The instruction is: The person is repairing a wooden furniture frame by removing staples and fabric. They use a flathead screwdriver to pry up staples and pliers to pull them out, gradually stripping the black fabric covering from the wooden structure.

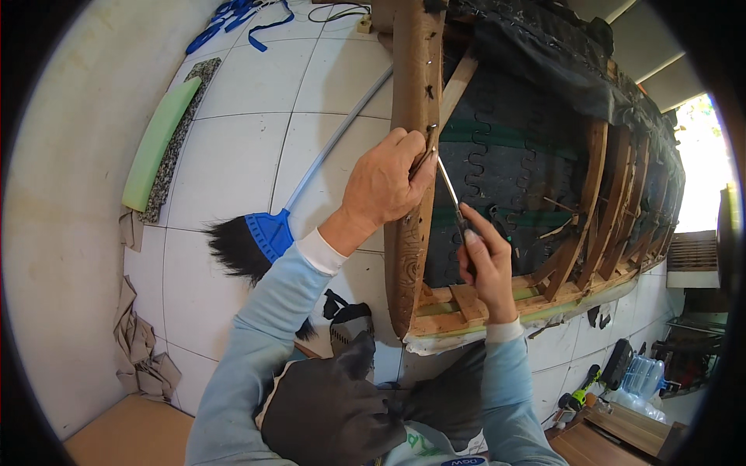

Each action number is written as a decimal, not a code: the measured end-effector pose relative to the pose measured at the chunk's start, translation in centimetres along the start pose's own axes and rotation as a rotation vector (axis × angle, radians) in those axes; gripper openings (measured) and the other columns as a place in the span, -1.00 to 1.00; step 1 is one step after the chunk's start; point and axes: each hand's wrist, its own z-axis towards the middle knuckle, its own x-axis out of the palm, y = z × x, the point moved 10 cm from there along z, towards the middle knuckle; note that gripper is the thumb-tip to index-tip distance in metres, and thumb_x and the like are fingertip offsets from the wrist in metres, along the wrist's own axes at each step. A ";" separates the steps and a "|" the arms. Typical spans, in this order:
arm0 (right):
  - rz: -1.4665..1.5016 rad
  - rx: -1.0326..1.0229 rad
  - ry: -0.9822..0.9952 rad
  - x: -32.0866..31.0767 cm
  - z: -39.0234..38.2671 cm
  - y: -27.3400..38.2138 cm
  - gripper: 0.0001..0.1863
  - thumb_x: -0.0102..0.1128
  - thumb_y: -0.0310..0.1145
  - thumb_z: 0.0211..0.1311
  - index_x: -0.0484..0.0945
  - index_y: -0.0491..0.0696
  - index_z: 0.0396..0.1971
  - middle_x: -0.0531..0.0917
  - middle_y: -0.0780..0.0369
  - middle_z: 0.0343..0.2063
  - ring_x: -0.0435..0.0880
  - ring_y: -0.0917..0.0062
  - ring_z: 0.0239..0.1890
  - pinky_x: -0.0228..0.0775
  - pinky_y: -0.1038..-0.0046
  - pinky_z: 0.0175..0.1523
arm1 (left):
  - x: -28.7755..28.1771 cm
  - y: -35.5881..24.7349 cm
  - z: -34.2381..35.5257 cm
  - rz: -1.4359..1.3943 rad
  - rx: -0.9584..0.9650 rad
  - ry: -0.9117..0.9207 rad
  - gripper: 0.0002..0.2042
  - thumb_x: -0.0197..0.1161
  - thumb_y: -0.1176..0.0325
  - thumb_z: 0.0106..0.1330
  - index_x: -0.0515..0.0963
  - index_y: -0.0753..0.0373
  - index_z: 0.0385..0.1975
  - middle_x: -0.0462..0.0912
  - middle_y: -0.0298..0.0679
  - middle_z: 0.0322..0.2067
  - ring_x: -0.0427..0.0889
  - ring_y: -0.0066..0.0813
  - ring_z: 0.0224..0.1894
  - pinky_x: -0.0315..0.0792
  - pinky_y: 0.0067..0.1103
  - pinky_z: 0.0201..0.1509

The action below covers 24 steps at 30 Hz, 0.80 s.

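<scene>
An overturned sofa frame [594, 210] lies before me, with a long brown armrest panel [407, 268] along its near left side. Staples or nail heads and dark scraps dot the panel's inner edge. My right hand [488, 260] is wrapped round the dark handle of a screwdriver [447, 180]. Its metal shaft points up and left, the tip at the panel's edge beside my left fingers. My left hand [385, 180] lies across the panel, closed, thumb and fingers pinched at that edge. What they pinch is mostly hidden.
A blue broom [270, 235] with black bristles lies on the tiled floor at left, past a green foam strip [162, 144]. Wavy springs [478, 147] and black cloth [536, 70] fill the frame. Clear plastic bottles [643, 378] and a green-black tool [579, 394] stand at lower right.
</scene>
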 end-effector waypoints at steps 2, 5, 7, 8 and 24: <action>0.109 0.065 0.033 0.0 0.2 -0.6 -0.54 0.18 -0.39 0.68 0.58 -0.06 0.47 0.47 0.45 -0.60 0.30 0.81 -0.63 0.13 0.61 -0.52 | 0.1 0.2 -0.3 -0.011 -0.006 0.015 -0.73 0.36 0.35 0.52 0.41 0.26 -0.36 0.44 -0.11 -0.47 0.49 -0.03 -0.45 0.38 -0.22 -0.34; -0.086 -0.131 0.028 -1.2 0.9 -0.3 -0.55 0.18 -0.36 0.69 0.58 -0.06 0.47 0.49 0.43 -0.58 0.30 0.83 -0.64 0.12 0.63 -0.54 | 0.5 -0.1 0.5 -0.021 0.022 0.012 -0.74 0.34 0.36 0.53 0.40 0.27 -0.36 0.44 -0.10 -0.45 0.49 -0.02 -0.44 0.38 -0.22 -0.33; -0.059 -0.096 -0.012 1.0 0.3 0.2 -0.55 0.18 -0.37 0.69 0.58 -0.06 0.46 0.51 0.44 -0.58 0.30 0.84 -0.63 0.11 0.64 -0.53 | 0.3 0.2 0.2 -0.015 0.029 0.012 -0.75 0.32 0.36 0.54 0.40 0.27 -0.35 0.44 -0.09 -0.44 0.50 -0.01 -0.42 0.39 -0.22 -0.32; -0.046 -0.083 -0.034 1.6 0.1 0.8 -0.55 0.18 -0.37 0.69 0.59 -0.06 0.46 0.51 0.44 -0.58 0.30 0.84 -0.62 0.10 0.64 -0.53 | 0.1 0.4 0.1 -0.017 0.034 0.009 -0.75 0.31 0.36 0.55 0.40 0.27 -0.35 0.44 -0.09 -0.44 0.50 0.00 -0.42 0.39 -0.22 -0.32; -0.220 -0.327 -0.299 5.2 -0.8 -0.5 -0.55 0.16 -0.55 0.62 0.56 -0.17 0.42 0.81 0.06 0.06 0.80 0.48 -0.11 0.62 0.46 -0.01 | -0.1 1.7 -0.3 -0.188 -0.028 0.057 -0.73 0.25 0.33 0.59 0.39 0.31 -0.35 0.39 -0.06 -0.47 0.42 -0.11 -0.45 0.34 -0.28 -0.31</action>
